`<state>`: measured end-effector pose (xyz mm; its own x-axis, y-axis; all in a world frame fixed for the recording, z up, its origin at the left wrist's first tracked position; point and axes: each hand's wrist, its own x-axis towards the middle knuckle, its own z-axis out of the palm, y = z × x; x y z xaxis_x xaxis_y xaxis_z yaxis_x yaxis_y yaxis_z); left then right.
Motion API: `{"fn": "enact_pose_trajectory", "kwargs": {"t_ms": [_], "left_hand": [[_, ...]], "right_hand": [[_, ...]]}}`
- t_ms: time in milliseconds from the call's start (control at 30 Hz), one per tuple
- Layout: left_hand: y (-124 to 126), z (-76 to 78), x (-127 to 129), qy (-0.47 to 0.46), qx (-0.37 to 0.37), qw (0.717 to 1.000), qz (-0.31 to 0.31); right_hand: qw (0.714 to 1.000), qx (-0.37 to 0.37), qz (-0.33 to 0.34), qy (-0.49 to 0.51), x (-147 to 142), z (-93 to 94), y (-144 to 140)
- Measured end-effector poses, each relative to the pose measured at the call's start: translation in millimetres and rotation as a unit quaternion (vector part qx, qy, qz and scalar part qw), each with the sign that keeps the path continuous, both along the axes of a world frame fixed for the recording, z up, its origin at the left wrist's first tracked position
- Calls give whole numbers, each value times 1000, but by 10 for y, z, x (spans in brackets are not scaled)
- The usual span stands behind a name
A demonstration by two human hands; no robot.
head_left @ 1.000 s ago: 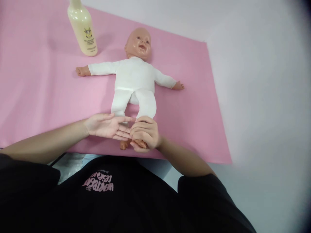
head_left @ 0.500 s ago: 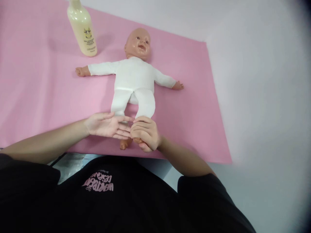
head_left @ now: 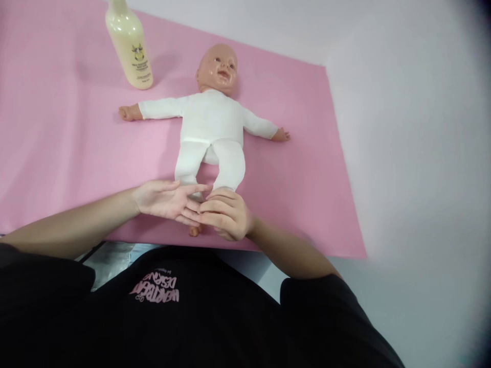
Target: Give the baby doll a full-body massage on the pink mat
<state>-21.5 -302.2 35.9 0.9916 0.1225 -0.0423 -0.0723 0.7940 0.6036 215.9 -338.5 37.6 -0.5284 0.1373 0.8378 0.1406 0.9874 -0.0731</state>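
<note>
A baby doll [head_left: 212,122] in a white suit lies on its back on a pink mat [head_left: 76,143], arms spread, legs toward me. My left hand [head_left: 164,199] lies flat, palm up, under the doll's lower legs, fingers apart. My right hand [head_left: 226,214] is curled over the doll's foot nearest it, fingers reaching across onto my left fingertips. One bare foot of the doll [head_left: 194,231] peeks out below my hands.
A cream lotion bottle [head_left: 129,43] stands upright on the mat at the far left, beyond the doll's outstretched arm. The mat lies on a white table [head_left: 414,153], whose near edge runs just in front of my black shirt.
My right hand has uncurled a little and slid left over the doll's foot onto my left fingers. The doll and bottle have not moved.
</note>
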Motion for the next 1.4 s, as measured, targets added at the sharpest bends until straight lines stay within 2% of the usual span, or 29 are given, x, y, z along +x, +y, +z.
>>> {"fn": "enact_pose_trajectory", "kwargs": {"t_ms": [133, 267, 467, 633, 800, 933, 1067, 1200, 1400], "left_hand": [[-26, 4, -1, 9, 14, 1000, -18], [-26, 39, 10, 20, 39, 998, -39], [-13, 92, -16, 44, 58, 994, -85], [-13, 60, -32, 44, 63, 993, -93], [-2, 28, -12, 44, 82, 990, -101], [16, 22, -1, 41, 87, 990, -107], [42, 22, -6, 31, 90, 989, -116], [69, 6, -16, 19, 83, 989, -123], [93, 0, -24, 32, 87, 988, -123]], "right_hand": [[998, 43, -13, -48, 28, -75, 17], [995, 57, 16, -82, 42, -127, 17], [997, 32, 32, -68, 27, -131, 9], [987, -4, 48, -153, 33, -100, 4], [956, -70, 40, -281, -10, 19, -11], [955, -80, 46, -281, -47, 80, -17], [935, -106, 65, -332, -42, 98, -3], [929, -128, 81, -339, -39, 105, 14], [922, -147, 76, -350, -70, 120, 3]]}}
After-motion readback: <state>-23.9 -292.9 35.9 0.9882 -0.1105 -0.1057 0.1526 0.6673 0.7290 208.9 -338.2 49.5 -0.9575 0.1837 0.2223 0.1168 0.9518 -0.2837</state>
